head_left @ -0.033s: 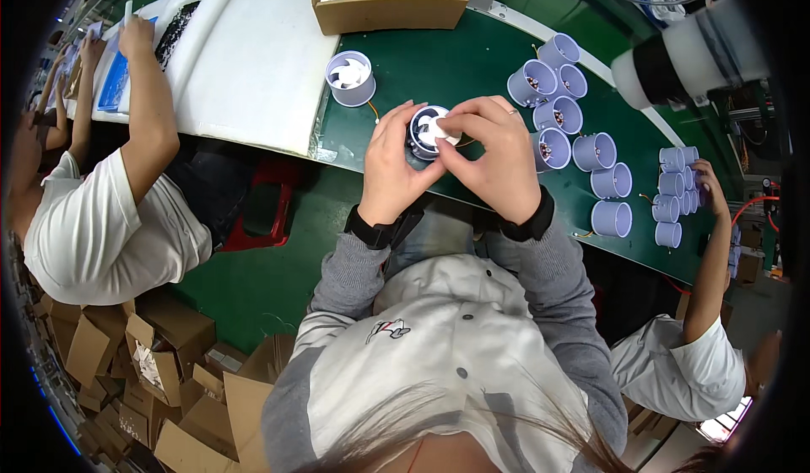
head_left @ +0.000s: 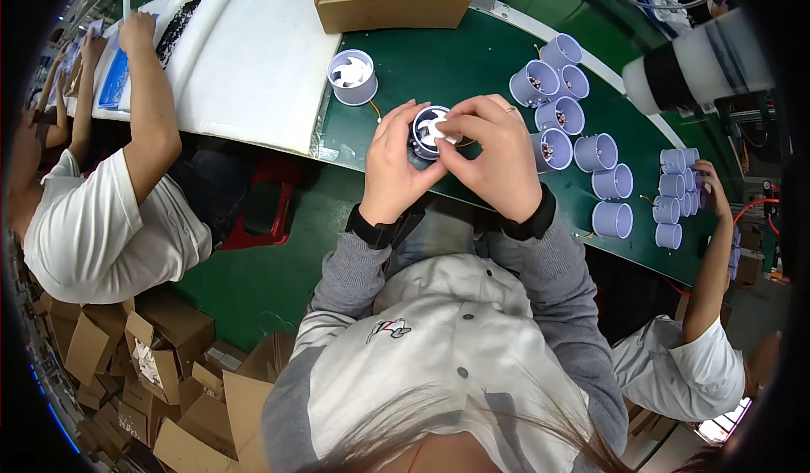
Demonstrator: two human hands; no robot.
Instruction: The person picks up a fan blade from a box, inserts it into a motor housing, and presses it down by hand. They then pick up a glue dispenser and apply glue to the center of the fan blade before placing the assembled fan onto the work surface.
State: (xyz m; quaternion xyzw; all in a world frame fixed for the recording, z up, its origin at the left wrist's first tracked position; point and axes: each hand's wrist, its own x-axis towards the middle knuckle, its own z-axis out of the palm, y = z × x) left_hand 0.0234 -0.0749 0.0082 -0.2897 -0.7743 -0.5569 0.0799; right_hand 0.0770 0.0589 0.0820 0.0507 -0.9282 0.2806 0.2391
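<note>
At the near edge of the green bench, my left hand (head_left: 393,162) is wrapped round a lavender cylindrical fan housing (head_left: 414,144), its open end facing up. A white fan wheel (head_left: 431,127) with curved blades sits in that opening. My right hand (head_left: 496,154) has its thumb and fingers pinched on the fan wheel; the fingertips partly cover it. Farther left stands another lavender housing (head_left: 354,93) with a white fan wheel inside and an orange wire beside it.
Several lavender housings (head_left: 595,152) stand or lie on the right, with coloured parts visible inside some. A cardboard box (head_left: 392,16) of white fan wheels is at the back. White foam (head_left: 261,59) lies left. Co-workers sit on both sides; one's hand (head_left: 713,186) touches housings at far right.
The white fan wheel shows its blades at a slightly different angle within the housing. Both my hands keep their places.
</note>
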